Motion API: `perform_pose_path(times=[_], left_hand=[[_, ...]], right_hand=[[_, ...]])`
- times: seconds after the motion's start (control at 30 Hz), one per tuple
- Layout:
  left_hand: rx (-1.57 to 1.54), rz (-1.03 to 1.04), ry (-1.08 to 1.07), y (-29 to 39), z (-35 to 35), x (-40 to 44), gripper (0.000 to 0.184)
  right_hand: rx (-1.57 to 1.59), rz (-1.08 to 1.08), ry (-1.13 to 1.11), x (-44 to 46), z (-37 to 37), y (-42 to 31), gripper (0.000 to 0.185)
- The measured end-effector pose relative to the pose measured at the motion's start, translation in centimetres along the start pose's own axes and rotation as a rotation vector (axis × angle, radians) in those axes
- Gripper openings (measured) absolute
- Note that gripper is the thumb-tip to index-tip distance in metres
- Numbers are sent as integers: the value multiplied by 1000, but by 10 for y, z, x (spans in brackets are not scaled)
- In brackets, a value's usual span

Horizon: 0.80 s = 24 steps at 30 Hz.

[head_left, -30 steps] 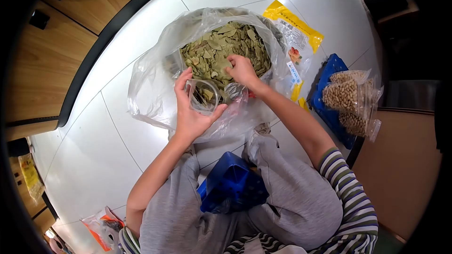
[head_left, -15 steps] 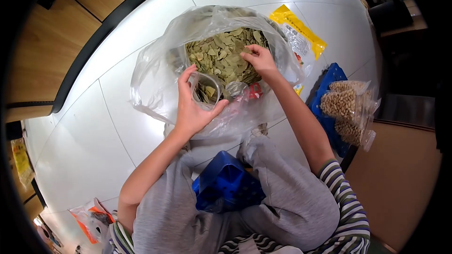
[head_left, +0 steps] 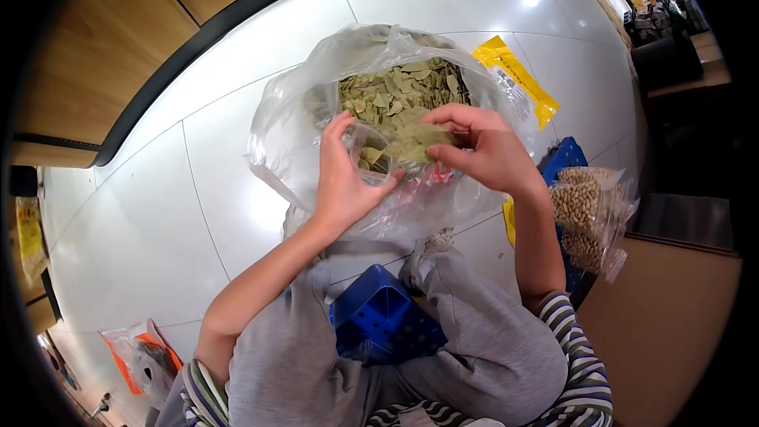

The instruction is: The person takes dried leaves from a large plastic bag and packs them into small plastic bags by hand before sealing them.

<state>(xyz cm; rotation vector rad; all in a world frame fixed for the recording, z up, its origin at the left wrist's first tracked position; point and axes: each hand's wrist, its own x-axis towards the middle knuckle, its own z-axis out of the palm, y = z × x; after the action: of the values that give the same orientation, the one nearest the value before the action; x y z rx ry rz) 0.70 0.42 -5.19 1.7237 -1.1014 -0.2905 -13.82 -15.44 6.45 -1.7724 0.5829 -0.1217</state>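
Note:
A large clear plastic bag (head_left: 277,122) stands open on the floor, full of dry green leaves (head_left: 395,91). My left hand (head_left: 346,178) is wrapped round a clear plastic container (head_left: 371,152) at the bag's near left, with some leaves inside it. Just right of the container, my right hand (head_left: 486,146) holds a bunch of leaves between thumb and fingers, slightly blurred. Red print shows on plastic below the right hand.
A yellow and clear packet (head_left: 518,79) lies right of the bag. Bags of peanut-like items (head_left: 581,205) rest on a blue crate (head_left: 563,156). A blue plastic stool or basket (head_left: 383,316) is between my legs. Wooden cabinets (head_left: 103,47) stand at left.
My right hand has moved from the leaf pile toward the container and now holds a bunch of leaves. My left hand still holds the container. The view has shifted slightly.

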Motion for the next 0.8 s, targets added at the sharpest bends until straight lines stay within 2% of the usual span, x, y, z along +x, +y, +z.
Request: perform_pose_path(times=[0.03, 0.07, 0.17, 0.27, 0.47, 0.6, 0.7, 0.8], left_hand=[[26, 32, 4, 2, 0, 1, 97], [52, 63, 8, 3, 0, 2, 96], [123, 115, -14, 5, 1, 1, 96], [140, 130, -44, 4, 2, -2, 97], [32, 138, -46, 3, 1, -3, 99], [-186, 173, 3, 2, 4, -3, 96], [-354, -49, -98, -2, 5, -5, 93], [-319, -125, -178, -9, 3, -5, 88]], right_hand=[[-89, -1, -2, -3, 3, -5, 27], [-239, -105, 5, -5, 8, -11, 27], [-458, -93, 32, -5, 19, -19, 27], [-276, -84, 51, -5, 37, -17, 26], [-290, -147, 74, -8, 41, -17, 21], [20, -245, 363, 5, 28, 5, 14], [-155, -4, 373, 35, -4, 62, 21], [-575, 190, 164, 58, -14, 123, 34]])
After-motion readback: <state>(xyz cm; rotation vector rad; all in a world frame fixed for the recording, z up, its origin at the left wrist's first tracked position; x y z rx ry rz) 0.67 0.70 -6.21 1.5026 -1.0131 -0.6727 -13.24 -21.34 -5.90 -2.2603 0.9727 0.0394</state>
